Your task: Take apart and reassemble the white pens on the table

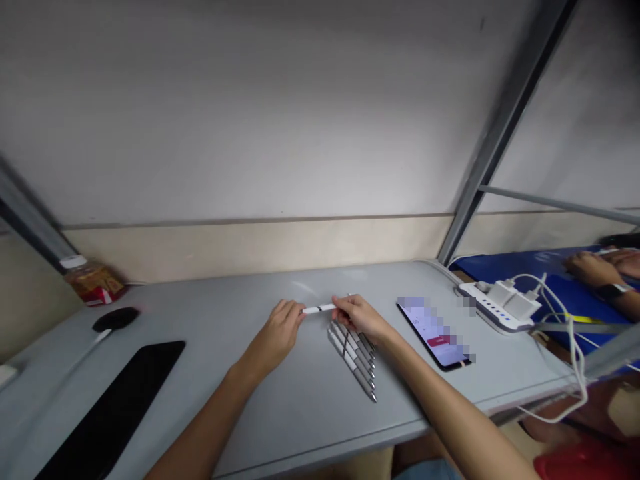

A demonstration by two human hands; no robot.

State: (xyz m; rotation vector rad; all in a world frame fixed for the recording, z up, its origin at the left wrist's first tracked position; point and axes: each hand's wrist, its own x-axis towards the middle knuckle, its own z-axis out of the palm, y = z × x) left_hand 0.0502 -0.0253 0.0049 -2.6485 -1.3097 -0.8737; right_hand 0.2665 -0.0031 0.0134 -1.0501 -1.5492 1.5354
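A white pen (pixel 319 309) with a dark band lies level between my two hands, just above the grey desk. My left hand (pixel 281 335) pinches its left end. Closed fingers of my right hand (pixel 359 316) grip the other end, and a thin tip shows past them. Below and beside my right hand, several white-and-grey pens (pixel 356 365) rest side by side on the desk, metal tips toward me. My right hand and wrist partly hide their upper ends.
A lit phone (pixel 435 333) and a white power strip (pixel 495 307) with plugs and cables are on the right. Leftward are a black slab (pixel 117 407), a black round charger (pixel 116 320) and a bottle (pixel 95 281). Another person's hands (pixel 600 270) rest over a blue surface.
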